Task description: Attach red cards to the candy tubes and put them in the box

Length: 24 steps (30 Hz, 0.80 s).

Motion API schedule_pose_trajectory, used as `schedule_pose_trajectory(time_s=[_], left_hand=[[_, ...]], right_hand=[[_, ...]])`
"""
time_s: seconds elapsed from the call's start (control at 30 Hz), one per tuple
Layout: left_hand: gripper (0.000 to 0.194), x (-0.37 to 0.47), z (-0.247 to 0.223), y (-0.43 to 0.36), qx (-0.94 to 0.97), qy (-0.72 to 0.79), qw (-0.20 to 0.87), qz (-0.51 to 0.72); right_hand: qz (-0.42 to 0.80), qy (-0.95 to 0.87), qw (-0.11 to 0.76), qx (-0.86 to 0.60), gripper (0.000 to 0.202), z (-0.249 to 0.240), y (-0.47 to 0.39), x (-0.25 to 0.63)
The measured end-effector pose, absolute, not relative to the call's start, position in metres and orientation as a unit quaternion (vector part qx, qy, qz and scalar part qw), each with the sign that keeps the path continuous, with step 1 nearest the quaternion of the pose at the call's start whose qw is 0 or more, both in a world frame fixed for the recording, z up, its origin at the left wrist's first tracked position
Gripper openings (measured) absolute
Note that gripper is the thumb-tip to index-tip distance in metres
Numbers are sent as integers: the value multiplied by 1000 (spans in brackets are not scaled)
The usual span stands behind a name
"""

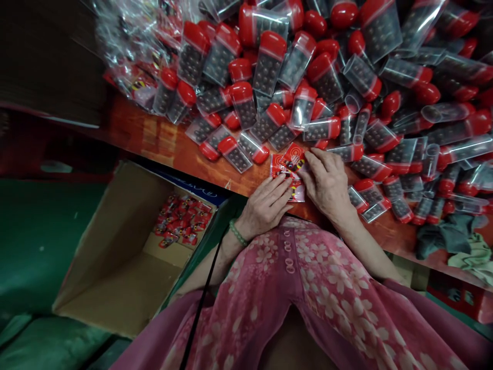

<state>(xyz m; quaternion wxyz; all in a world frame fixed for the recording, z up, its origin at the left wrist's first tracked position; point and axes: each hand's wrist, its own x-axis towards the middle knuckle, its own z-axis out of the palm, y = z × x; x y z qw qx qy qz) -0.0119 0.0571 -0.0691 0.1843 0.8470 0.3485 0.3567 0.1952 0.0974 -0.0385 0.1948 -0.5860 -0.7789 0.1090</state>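
Two red printed pieces with yellow and black figures lie on the wooden table edge between my hands. The upper one, a red printed card (pixel 295 155), is tilted, its right edge between the thumb and fingers of my right hand (pixel 327 182). Beneath it is a clear plastic packet (pixel 299 194) with a similar red print. My left hand (pixel 266 206), with a green bead bracelet at the wrist, rests with its fingers stretched flat across the packet's left part and hides some of it. Whether the card sits partly inside the packet, I cannot tell.
Many clear tubes with red caps, filled with dark balls (pixel 269 61), are heaped behind my hands and to the right. Clear plastic bags (pixel 134 46) lie at the back left. A cardboard box (pixel 111 267) below the table's left edge holds red packets (pixel 183 218). Dark cloth (pixel 442 236) lies right.
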Motion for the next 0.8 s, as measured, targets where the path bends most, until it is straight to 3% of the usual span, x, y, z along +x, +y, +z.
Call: schedule_pose_trajectory(time_s=[0.1,0.37,0.5,0.63,0.8], left_hand=[[38,-12,-70,58,844,357,187,353],[32,-15,-60,60,831,371,200,362],[45,-15,-44,68,756,456,187,431],[58,-12,-36,86,730,516,168,416],[31,-8,-36,105,749,526,185,357]], right_hand=[[135,-778,191,-583,35,-42,96,195],[203,-753,297,-552,29,-35,103,205],[262,-760,317,-502,19,-28,110,205],[306,-785,281,-460,21,-23,119,205],[303,-834,242,-393,24,-22,129,205]])
